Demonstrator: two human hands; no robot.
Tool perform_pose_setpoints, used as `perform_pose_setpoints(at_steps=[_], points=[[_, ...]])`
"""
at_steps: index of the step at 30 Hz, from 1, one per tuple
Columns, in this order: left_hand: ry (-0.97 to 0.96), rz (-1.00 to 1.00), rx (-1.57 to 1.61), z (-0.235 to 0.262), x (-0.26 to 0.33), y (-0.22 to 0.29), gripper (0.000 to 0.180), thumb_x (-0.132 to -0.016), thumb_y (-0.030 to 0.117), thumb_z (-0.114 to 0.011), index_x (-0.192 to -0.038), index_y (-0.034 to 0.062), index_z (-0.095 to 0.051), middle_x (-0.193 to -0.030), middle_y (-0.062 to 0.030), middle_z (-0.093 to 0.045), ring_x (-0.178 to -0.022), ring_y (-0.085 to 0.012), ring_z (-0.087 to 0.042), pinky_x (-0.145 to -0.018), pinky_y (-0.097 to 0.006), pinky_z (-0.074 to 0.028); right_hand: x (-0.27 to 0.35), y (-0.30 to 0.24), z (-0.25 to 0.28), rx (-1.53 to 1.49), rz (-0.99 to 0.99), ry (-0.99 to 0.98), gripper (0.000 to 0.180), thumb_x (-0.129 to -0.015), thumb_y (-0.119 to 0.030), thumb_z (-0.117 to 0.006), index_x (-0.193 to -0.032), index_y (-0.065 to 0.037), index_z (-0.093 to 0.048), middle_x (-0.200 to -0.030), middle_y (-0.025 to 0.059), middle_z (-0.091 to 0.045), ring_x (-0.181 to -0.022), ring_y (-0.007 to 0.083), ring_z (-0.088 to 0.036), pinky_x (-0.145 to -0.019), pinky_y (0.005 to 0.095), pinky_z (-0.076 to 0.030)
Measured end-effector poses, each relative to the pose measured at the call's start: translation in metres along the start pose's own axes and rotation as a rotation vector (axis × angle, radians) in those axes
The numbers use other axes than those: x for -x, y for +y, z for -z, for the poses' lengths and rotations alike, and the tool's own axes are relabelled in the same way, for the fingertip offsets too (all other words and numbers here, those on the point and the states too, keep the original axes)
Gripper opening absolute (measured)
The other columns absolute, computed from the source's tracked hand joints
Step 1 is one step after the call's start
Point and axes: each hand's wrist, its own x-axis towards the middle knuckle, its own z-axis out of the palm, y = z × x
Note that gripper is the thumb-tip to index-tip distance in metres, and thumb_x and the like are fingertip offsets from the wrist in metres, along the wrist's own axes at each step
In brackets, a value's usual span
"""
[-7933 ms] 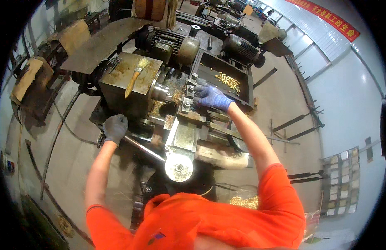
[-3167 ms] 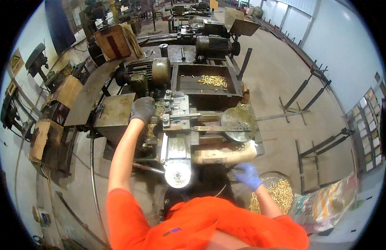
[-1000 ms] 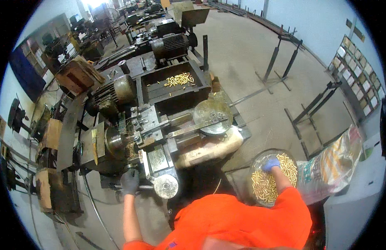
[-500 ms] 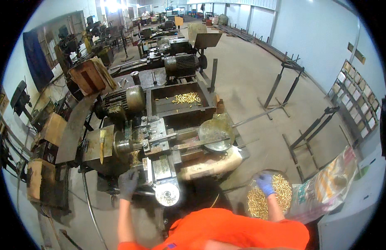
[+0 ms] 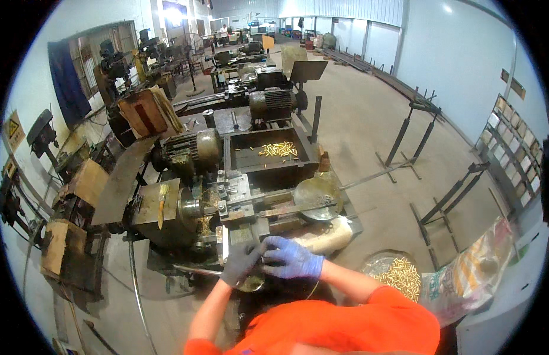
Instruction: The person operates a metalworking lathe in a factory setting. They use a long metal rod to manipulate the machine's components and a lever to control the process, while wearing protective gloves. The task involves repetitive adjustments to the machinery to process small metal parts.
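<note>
Touching, left hand [image 5: 240,264] and right hand [image 5: 295,259] curl fingers [image 5: 274,254], their grasp unclear, left of a green-lettered sack [image 5: 471,273].

Pins [image 5: 279,149] are held in the box [image 5: 280,176]; a motor [image 5: 190,149] is mounted to its left, a second motor [image 5: 271,105] behind, a basin [image 5: 376,262] and sack [image 5: 468,270] front-right.

Round pan [image 5: 376,261], brass-coloured pieces [image 5: 401,278] (heaped loosely)

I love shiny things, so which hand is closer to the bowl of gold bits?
Right. The right hand is left of the bowl, not touching it; the left hand is farther left, beside the right hand.
</note>
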Motion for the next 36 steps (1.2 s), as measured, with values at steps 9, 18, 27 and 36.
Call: perform_pose_setpoints(at_steps=[9, 18, 27, 36], points=[[0.011, 0.013, 0.128, -0.003, 0.002, -0.011, 0.036, -0.087, 0.032, -0.059, -0.087, -0.0029, -0.064, -0.073, -0.0046, -0.061, -0.065, -0.0097, -0.051, -0.059, -0.027, -0.043, -0.007, 0.002, -0.003, 0.111, -0.068, 0.032, 0.026, -0.072, -0.031, -0.068, -0.080, -0.006, -0.067, -0.088, 0.0142, -0.059, -0.083, 0.0330, -0.057, -0.071, 0.0394, -0.048], [0.047, 0.038, 0.067, 0.005, 0.002, -0.004, 0.036, -0.087, 0.032, -0.058, -0.081, -0.0029, -0.063, -0.062, -0.0035, -0.057, -0.055, -0.0098, -0.050, -0.051, -0.028, -0.041, -0.020, 0.003, 0.001, 0.101, -0.050, -0.066, 0.027, -0.074, -0.034, -0.066, -0.079, -0.008, -0.068, -0.078, 0.0115, -0.062, -0.077, 0.0316, -0.058, -0.069, 0.0397, -0.047], [-0.052, 0.068, 0.047, 0.031, 0.005, -0.022, 0.030, -0.088, 0.030, -0.058, -0.080, 0.0003, -0.062, -0.061, -0.0036, -0.057, -0.054, -0.0087, -0.053, -0.048, -0.025, -0.043, -0.032, 0.021, -0.016, 0.004, -0.017, -0.185, 0.025, -0.075, -0.029, -0.066, -0.080, -0.005, -0.068, -0.084, 0.0127, -0.065, -0.080, 0.0312, -0.060, -0.070, 0.0392, -0.049], [0.116, 0.128, 0.199, 0.059, 0.015, -0.039, 0.019, -0.083, 0.017, -0.061, -0.083, -0.0019, -0.063, -0.065, -0.0041, -0.060, -0.059, -0.0109, -0.056, -0.055, -0.026, -0.047, -0.054, 0.014, -0.005, 0.001, 0.000, -0.274, 0.020, -0.074, -0.024, -0.065, -0.074, -0.005, -0.068, -0.072, 0.0120, -0.060, -0.073, 0.0305, -0.058, -0.064, 0.0389, -0.047]])
